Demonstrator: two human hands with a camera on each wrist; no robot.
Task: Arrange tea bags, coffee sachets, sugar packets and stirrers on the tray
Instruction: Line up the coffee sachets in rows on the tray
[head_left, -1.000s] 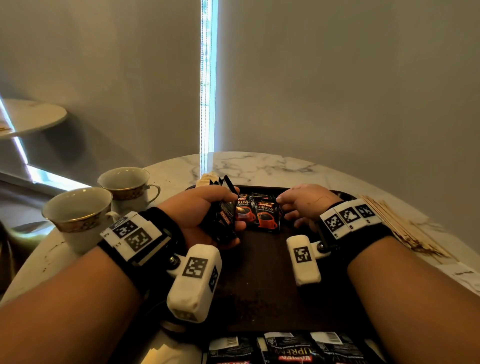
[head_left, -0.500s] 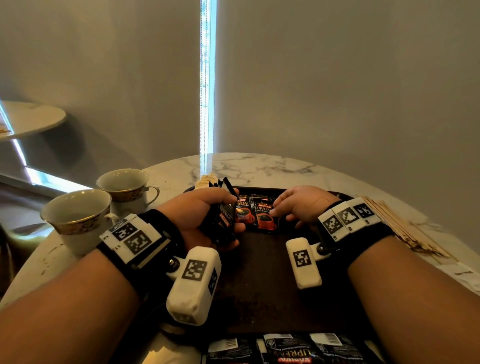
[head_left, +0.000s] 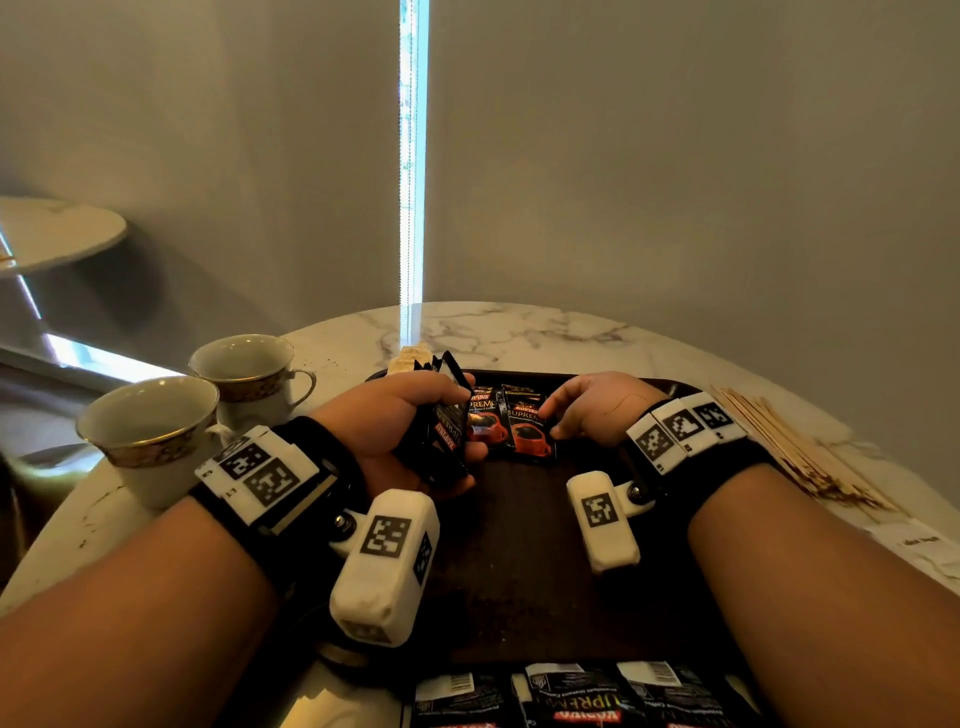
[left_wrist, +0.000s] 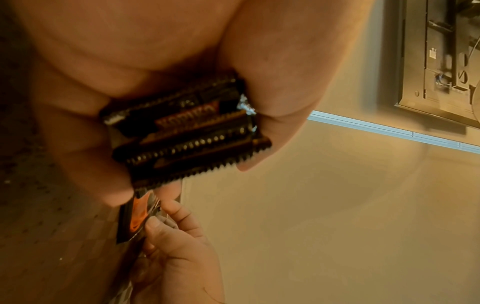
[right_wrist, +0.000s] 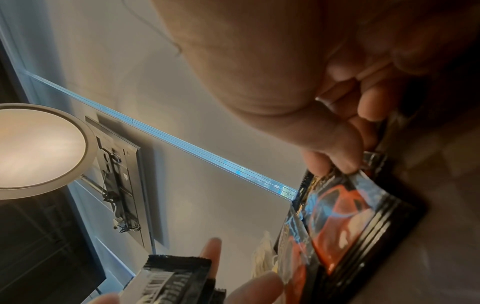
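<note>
Black coffee sachets (head_left: 530, 434) now lie overlapped on the tray (head_left: 519, 561); right hand (head_left: 597, 410) has moved to pinch the newest, left hand (head_left: 395, 421) clasps the stack (head_left: 447, 441).

A dark rectangular wooden tray (head_left: 519, 561) sits mid-table on a round white marble table (head_left: 519, 332). Two black-and-red coffee sachets (head_left: 527, 426) lie side by side at the tray's far end. Two gold-banded white teacups (head_left: 150, 431) stand left of the tray; a pile of thin wooden stirrers (head_left: 789, 447) lies to its right. More black coffee sachets (head_left: 576, 696) line the tray's near edge.
</note>
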